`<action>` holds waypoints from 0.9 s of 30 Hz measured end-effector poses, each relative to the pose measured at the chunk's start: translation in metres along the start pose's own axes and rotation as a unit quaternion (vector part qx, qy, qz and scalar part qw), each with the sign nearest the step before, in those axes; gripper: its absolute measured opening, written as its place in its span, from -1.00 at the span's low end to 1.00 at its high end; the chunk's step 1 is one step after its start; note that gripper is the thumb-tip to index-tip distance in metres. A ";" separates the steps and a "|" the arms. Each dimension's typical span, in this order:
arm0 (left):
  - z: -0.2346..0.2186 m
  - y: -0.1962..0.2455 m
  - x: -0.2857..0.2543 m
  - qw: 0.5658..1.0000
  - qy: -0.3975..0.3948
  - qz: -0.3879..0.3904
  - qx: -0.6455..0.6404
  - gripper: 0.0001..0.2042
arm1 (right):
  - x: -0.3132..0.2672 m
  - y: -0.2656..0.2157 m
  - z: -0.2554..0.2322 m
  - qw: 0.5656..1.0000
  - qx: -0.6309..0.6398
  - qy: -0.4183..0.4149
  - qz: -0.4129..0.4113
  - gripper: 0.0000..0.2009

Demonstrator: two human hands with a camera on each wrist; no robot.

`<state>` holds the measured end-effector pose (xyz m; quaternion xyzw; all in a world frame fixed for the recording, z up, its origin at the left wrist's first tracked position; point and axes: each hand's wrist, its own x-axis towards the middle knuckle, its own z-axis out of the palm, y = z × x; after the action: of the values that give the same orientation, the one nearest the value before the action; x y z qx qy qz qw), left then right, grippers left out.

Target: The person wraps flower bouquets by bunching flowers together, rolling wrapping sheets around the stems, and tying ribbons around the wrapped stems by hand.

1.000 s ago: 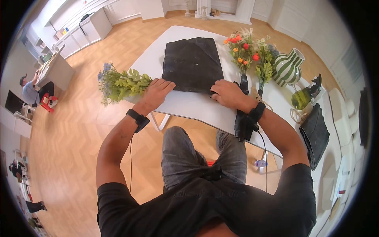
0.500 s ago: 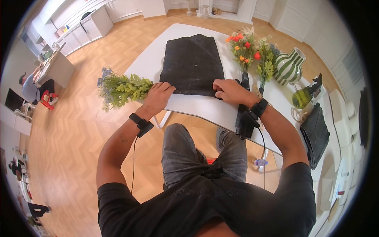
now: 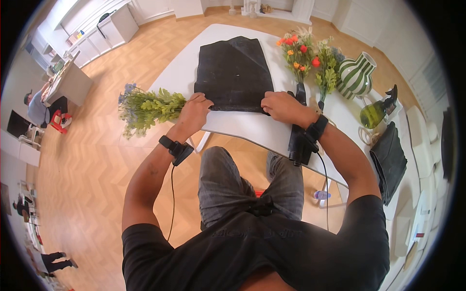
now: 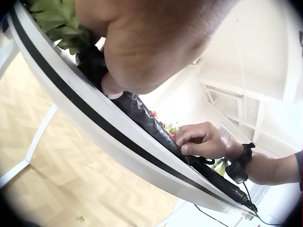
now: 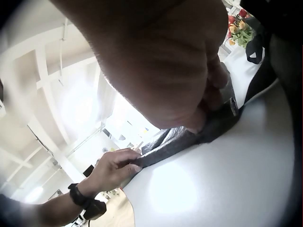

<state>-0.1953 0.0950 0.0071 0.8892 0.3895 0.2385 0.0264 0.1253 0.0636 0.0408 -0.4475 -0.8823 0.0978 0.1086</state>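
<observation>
A flat black sheet of leather-like material (image 3: 233, 72) lies on the white table, its near edge along the table's front. My left hand (image 3: 195, 111) grips the near left corner, thumb at the edge in the left wrist view. At the near right corner, my right hand (image 3: 286, 107) pinches the edge with curled fingers. The right wrist view shows the near edge (image 5: 165, 150) as a thick rolled or folded strip between both hands. Parts of both corners are hidden under the fingers.
Leafy blue flowers (image 3: 150, 109) lie left of my left hand. To the right are a black device (image 3: 298, 140), orange and red flowers (image 3: 298, 56), a striped vase (image 3: 357, 75), a green bottle (image 3: 373, 115) and folded black material (image 3: 388, 160). A person sits far left.
The sheet's near edge has come slightly toward me, with both hands at its corners. My right fingers are more curled at the edge. The head view has shifted a little.
</observation>
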 end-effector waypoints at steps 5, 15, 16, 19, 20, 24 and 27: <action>-0.006 0.003 0.003 1.000 -0.010 0.006 0.012 -0.80 | -0.004 -0.003 0.001 0.998 -0.054 0.002 -0.008 -0.86; -0.005 -0.002 0.015 1.000 -0.011 -0.022 -0.008 -0.81 | 0.005 -0.004 -0.016 0.996 0.043 -0.067 0.047 -0.86; -0.004 -0.003 0.021 1.000 -0.023 -0.008 -0.006 -0.81 | 0.006 -0.009 -0.022 0.992 0.039 -0.101 0.065 -0.84; -0.006 -0.013 0.034 0.998 -0.063 0.021 0.010 -0.80 | 0.003 0.004 -0.002 0.998 -0.025 -0.059 0.019 -0.83; -0.006 -0.017 0.037 0.996 -0.086 0.028 0.004 -0.80 | 0.002 0.003 0.001 0.998 -0.025 -0.060 0.020 -0.83; -0.018 -0.023 0.050 0.989 -0.137 0.036 -0.035 -0.81 | -0.003 -0.005 0.005 0.999 -0.036 0.018 -0.004 -0.84; -0.033 -0.026 0.064 0.982 -0.180 0.020 -0.050 -0.80 | 0.001 -0.008 0.004 0.999 -0.028 0.026 0.010 -0.85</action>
<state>-0.1907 0.1536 0.0560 0.9229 0.3478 0.0945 0.1353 0.1177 0.0597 0.0393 -0.4614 -0.8771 0.0622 0.1183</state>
